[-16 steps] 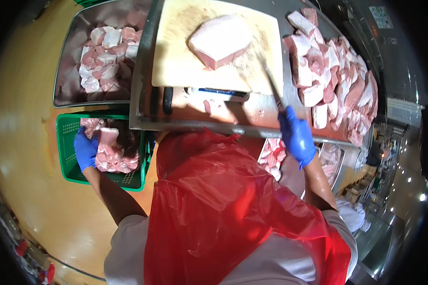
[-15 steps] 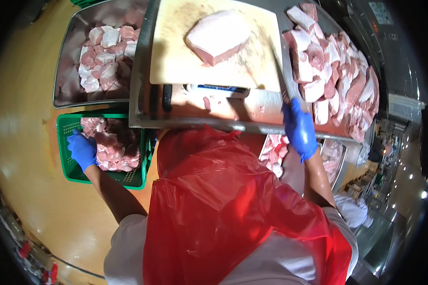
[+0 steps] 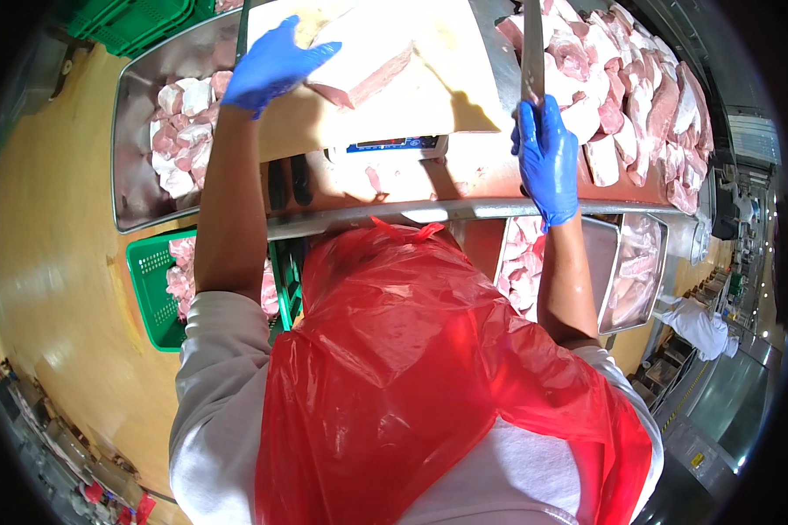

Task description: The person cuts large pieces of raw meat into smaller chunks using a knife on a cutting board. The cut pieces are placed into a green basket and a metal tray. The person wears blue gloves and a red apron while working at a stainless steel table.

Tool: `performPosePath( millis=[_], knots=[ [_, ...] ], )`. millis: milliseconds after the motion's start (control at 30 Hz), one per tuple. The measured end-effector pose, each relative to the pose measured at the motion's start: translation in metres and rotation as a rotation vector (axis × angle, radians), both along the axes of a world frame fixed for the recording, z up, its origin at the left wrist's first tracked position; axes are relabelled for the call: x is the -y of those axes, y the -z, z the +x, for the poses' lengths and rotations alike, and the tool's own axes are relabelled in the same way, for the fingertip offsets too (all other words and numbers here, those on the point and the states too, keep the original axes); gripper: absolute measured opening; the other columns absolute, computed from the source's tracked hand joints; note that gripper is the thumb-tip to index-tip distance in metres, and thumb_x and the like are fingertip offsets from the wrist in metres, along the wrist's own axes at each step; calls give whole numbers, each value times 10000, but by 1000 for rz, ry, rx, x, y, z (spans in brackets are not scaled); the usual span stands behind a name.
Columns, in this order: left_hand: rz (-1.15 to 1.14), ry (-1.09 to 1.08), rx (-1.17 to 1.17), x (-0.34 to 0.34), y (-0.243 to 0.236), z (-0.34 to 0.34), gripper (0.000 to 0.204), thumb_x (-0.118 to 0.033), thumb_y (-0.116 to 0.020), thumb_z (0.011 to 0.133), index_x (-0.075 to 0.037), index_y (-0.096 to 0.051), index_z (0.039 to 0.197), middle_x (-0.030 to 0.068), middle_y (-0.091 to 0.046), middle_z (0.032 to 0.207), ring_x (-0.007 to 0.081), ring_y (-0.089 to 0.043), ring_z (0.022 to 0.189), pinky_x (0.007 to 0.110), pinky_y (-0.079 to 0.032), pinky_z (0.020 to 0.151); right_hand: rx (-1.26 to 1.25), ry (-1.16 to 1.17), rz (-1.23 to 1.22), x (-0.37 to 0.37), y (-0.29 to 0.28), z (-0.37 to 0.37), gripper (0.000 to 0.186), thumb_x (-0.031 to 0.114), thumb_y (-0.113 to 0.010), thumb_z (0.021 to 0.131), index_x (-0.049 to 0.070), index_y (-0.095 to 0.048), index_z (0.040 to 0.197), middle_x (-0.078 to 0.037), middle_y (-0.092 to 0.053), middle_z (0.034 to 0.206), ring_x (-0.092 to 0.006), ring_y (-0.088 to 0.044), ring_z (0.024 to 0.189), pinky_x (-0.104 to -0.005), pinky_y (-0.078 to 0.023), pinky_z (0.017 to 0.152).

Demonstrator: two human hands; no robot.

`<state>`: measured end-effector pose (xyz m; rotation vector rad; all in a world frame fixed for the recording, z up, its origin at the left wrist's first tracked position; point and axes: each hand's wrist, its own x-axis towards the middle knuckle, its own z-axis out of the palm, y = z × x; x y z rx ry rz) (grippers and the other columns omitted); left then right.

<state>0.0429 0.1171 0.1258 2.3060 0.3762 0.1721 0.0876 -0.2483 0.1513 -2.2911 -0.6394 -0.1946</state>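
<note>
My left hand (image 3: 276, 66), in a blue glove, is at the left of the cream cutting board (image 3: 315, 127), fingers apart, beside a slab of pale, fat-topped meat (image 3: 372, 83); I cannot tell whether it touches the slab. My gloved right hand (image 3: 547, 157) grips a long knife (image 3: 531, 48), its blade pointing away from me, by a pile of meat pieces (image 3: 639, 114) on the steel table. Under the board's near side shows a blue-and-white device (image 3: 385, 146), with dark handles (image 3: 299, 179) lying to its left.
A steel bin of cut meat (image 3: 130, 162) stands left, above a green basket of meat (image 3: 151, 297). Stacked green baskets (image 3: 131, 26) are at the top left. Steel trays of meat (image 3: 636, 271) sit below the table's edge. A person in white (image 3: 696, 324) is at the far right.
My left hand has left the green basket and risen to the board beside the slab. My right hand and knife have moved up, the blade now more upright.
</note>
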Motion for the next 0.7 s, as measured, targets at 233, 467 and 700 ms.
performPosePath(
  millis=[233,467,700],
  knots=[
    [274,264,-177,49,8,52,1019,-406,-866,718,2,-373,1511,311,-485,1435,343,-524,1324,383,-452,1066,-162,97,-58,39,21,-9,143,118,-565,1011,-24,-561,1025,-188,-631,695,-339,-639,574,-433,-458,517],
    [-193,-6,367,-28,53,21,584,-148,-677,904,22,-485,1429,203,-568,1388,294,-549,1288,357,-442,1097,-115,-169,-239,-16,17,-16,191,207,-577,1005,40,-597,1096,-254,-664,831,-455,-655,772,-525,-506,637],
    [-695,-61,351,136,56,-111,340,-73,-638,923,61,-622,1235,186,-680,1171,195,-658,1081,314,-541,906,112,-449,-423,-104,23,2,175,192,-541,982,98,-607,1113,-195,-680,874,-395,-673,789,-490,-521,657]
  ],
)
